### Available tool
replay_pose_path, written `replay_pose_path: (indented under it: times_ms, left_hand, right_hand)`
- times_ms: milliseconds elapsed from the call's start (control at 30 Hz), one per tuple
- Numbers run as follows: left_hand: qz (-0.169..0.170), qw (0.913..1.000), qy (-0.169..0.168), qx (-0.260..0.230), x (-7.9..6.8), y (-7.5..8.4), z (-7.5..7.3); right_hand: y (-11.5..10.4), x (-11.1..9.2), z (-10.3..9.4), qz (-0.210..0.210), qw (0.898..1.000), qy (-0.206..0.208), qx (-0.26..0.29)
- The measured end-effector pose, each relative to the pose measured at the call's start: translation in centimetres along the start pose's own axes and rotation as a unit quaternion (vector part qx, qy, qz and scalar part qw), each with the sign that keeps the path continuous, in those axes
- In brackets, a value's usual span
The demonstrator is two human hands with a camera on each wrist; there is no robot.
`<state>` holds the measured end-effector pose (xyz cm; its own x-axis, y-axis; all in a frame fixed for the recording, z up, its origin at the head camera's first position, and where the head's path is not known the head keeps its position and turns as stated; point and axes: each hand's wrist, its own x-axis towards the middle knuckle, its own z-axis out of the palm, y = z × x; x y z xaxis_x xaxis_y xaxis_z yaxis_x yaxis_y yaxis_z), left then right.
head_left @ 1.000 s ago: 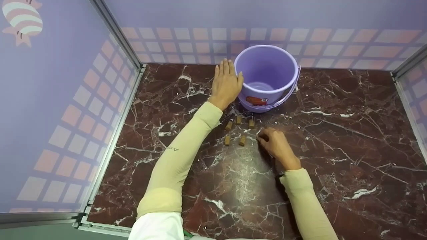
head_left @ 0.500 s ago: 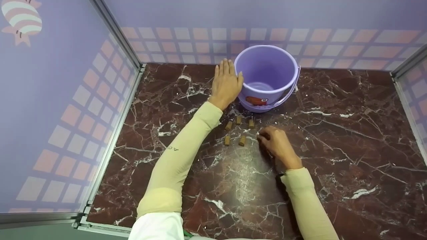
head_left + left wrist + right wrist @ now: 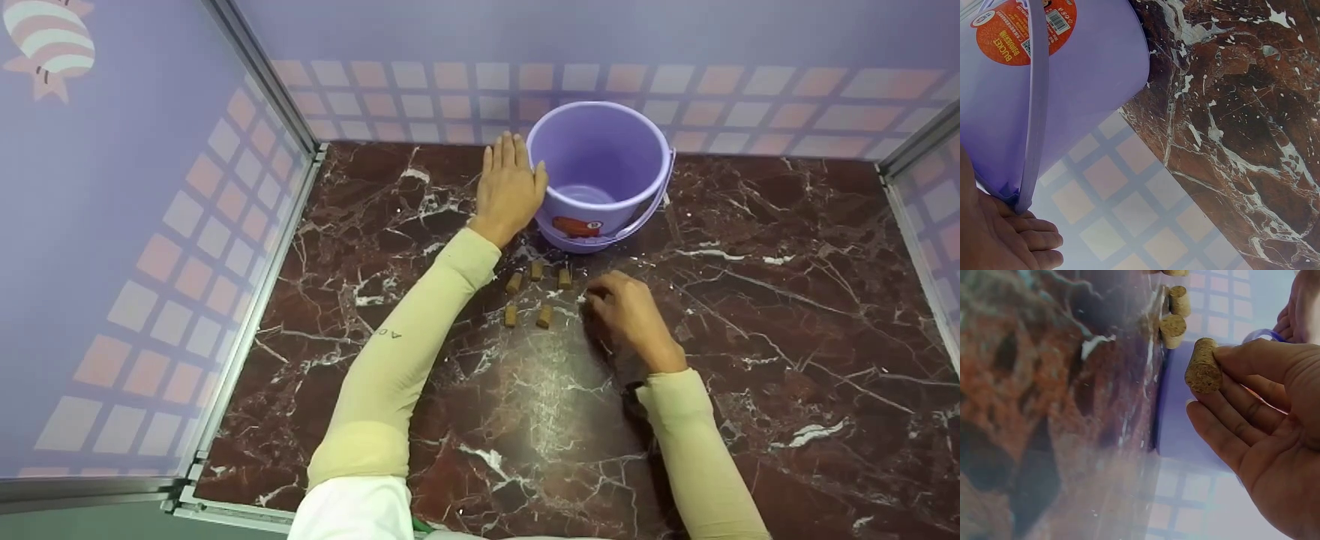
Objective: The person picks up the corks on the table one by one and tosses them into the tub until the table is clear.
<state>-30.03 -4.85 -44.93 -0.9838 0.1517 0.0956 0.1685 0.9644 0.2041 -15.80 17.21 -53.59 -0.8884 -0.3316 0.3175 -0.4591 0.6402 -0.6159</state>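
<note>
In the right wrist view, my right hand (image 3: pixel 1264 405) pinches a cork stopper (image 3: pixel 1203 368) between thumb and fingers. The head view places this hand (image 3: pixel 630 315) low over the table, just right of several other cork stoppers (image 3: pixel 545 316) standing in a loose cluster; the held cork is mostly hidden there. A purple plastic bucket (image 3: pixel 600 154) is upright behind the corks, with nothing visible inside. My left hand (image 3: pixel 510 191) lies with straight fingers along the bucket's left side. Its fingers (image 3: pixel 1039 239) show beside the handle's pivot in the left wrist view.
The bucket's handle (image 3: pixel 649 217) hangs down at its front right. Beneath everything is a dark red marble-patterned tabletop (image 3: pixel 787 337). Purple panels with pink and white squares (image 3: pixel 442 90) enclose the back and sides, joined by metal rails (image 3: pixel 259 71).
My right hand has shifted slightly forward, toward the bucket, and a little to the right. My left hand, the bucket and the standing corks have stayed in place.
</note>
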Motion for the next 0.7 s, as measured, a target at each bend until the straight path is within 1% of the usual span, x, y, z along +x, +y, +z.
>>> replay_pose_path:
  times_ms: [100,400,700]
  left_hand:
    - [0.001,1.0,0.0,0.001,0.0,0.0,0.0]
    - [0.002,1.0,0.002,0.002,0.0,0.0,0.0]
    - [0.0,1.0,-0.004,0.001,-0.1,0.0,-0.2]
  right_hand:
    - [-0.2,0.3,-0.3,-0.006,1.0,0.008,0.002]
    - [-0.6,1.3,-1.7,-0.004,0.999,0.032,-0.001]
    - [-1.2,2.4,-3.1,-0.035,0.998,0.058,0.005]
